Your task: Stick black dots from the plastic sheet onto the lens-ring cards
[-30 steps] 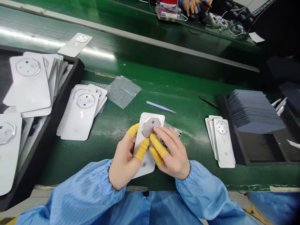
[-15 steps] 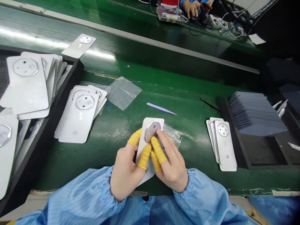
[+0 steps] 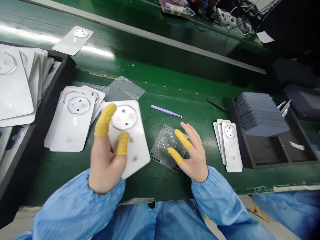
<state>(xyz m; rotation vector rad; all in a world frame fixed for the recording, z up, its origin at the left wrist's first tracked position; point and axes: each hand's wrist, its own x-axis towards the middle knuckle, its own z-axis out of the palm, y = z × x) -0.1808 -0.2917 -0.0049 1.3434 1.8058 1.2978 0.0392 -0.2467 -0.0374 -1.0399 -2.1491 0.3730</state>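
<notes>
In the head view my left hand point(image 3: 107, 160), with yellow finger cots on thumb and forefinger, pinches a white phone back cover point(image 3: 136, 143) by its left side. The cover is tilted, and its octagonal camera area faces up. To the right, my right hand point(image 3: 193, 156) hangs with its fingers apart and nothing in them. It wears two yellow finger cots. Below and beside its fingers lies a clear bubble-wrap sheet point(image 3: 162, 146) with small black dots along its edges. Purple tweezers point(image 3: 166, 111) rest behind it.
Stacked white covers point(image 3: 72, 133) lie at left beside a black tray point(image 3: 62, 71) full of covers. More covers point(image 3: 232, 150) are at right, by a black tray point(image 3: 272, 163) holding dark grey sheets point(image 3: 262, 113). A single cover point(image 3: 73, 40) lies farther back. Black tweezers point(image 3: 217, 105) lie at right.
My left hand has carried the cover left and up from the bubble-wrap sheet. My right hand has let go of it and moved right, fingers spread. The view has shifted slightly.
</notes>
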